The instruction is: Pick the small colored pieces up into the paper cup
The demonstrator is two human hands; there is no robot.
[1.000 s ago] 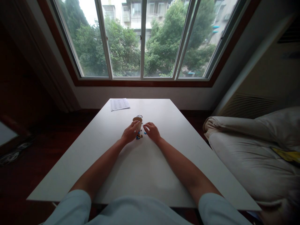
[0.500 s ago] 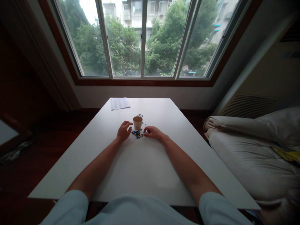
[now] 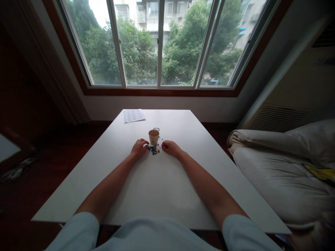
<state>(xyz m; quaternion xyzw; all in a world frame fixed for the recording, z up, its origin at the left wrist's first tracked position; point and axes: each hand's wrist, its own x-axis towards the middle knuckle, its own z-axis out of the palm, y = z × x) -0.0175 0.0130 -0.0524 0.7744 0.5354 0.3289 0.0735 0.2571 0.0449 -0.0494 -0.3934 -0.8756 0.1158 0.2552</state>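
Note:
A tan paper cup [image 3: 154, 137] stands upright on the white table, its mouth facing up. Just in front of it lies a loose pile of small blue, yellow and dark bead-like pieces [image 3: 154, 150]. At the pile's left edge is my left hand [image 3: 139, 148], its fingers curled and their tips drawn together by the pieces. To the right of the pile, my right hand [image 3: 170, 147] rests with thumb and fingers pinched closed. Whatever either pinch may contain is too small to make out.
Behind the cup lies a dark thin ring-shaped item [image 3: 156, 129]. Printed sheets [image 3: 134, 115] lie at the far left of the white table [image 3: 157, 188]. A beige padded seat [image 3: 272, 167] stands to the right, and a window [image 3: 141, 52] is beyond the table.
My left hand has lowered to the pile and its fingers have drawn together. My right hand has closed its fingers and shifted slightly right, away from the pieces. The cup has not moved.

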